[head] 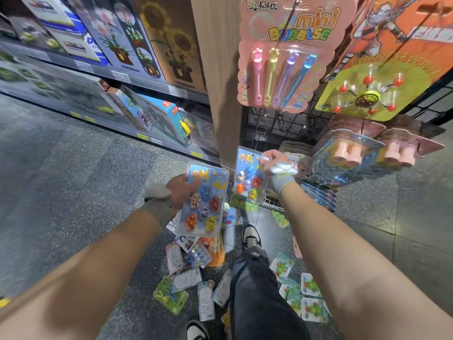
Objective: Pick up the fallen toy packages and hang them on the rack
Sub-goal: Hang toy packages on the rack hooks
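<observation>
Two packages in hand.
My left hand (180, 190) grips a blue package (203, 204); my right hand (274, 163) pinches a second package (246, 176).

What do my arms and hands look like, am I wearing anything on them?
No sleeves show, and the left hand and right hand are ungloved. A left grey fabric wristband and a right grey fabric wristband circle the wrists. A left white rounded device and a right white rounded device sit beside them.

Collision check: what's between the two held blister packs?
Head view: nothing. The left hand grips the left pack, the right hand the right pack; through the narrow gap only a fallen green package on the floor shows.
</observation>
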